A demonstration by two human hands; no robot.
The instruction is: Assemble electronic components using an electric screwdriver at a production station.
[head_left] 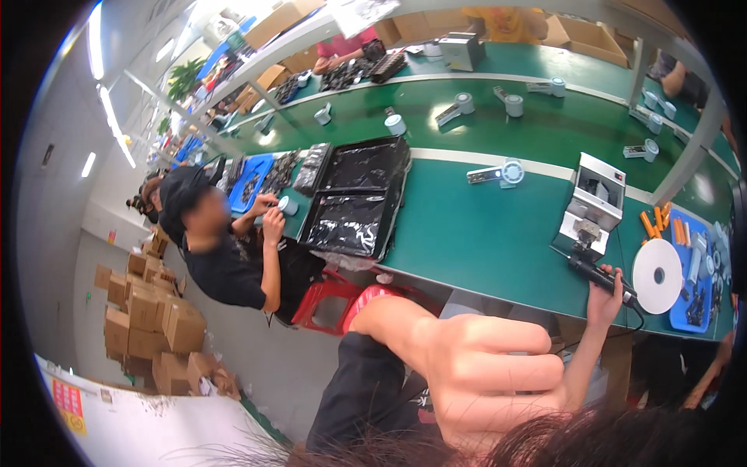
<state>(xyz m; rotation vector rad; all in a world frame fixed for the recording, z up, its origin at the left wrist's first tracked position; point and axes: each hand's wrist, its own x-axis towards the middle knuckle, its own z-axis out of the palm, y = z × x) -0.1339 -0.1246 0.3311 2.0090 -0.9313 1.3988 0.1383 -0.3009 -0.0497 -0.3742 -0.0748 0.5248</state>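
Observation:
My left hand (498, 373) is raised close in front of the view, its fingers curled into a fist; whatever it may hold is hidden. At the bench's near edge on the right, my right hand (604, 300) grips a black electric screwdriver (593, 272). The tool's front end points at the metal front of a grey box-shaped screw feeder (593, 194), and a cord runs from its rear. Left of the feeder, a pale blue part with a round head and a flat handle (506, 173) lies on the green bench (459, 233).
To the right are a white disc (658, 275), orange pieces (652, 224) and a blue tray (689, 317) of parts. Similar pale blue parts line the green belt (428, 105) beyond. A black case (354, 202) sits left, beside a seated co-worker (226, 257) and a red stool (325, 302).

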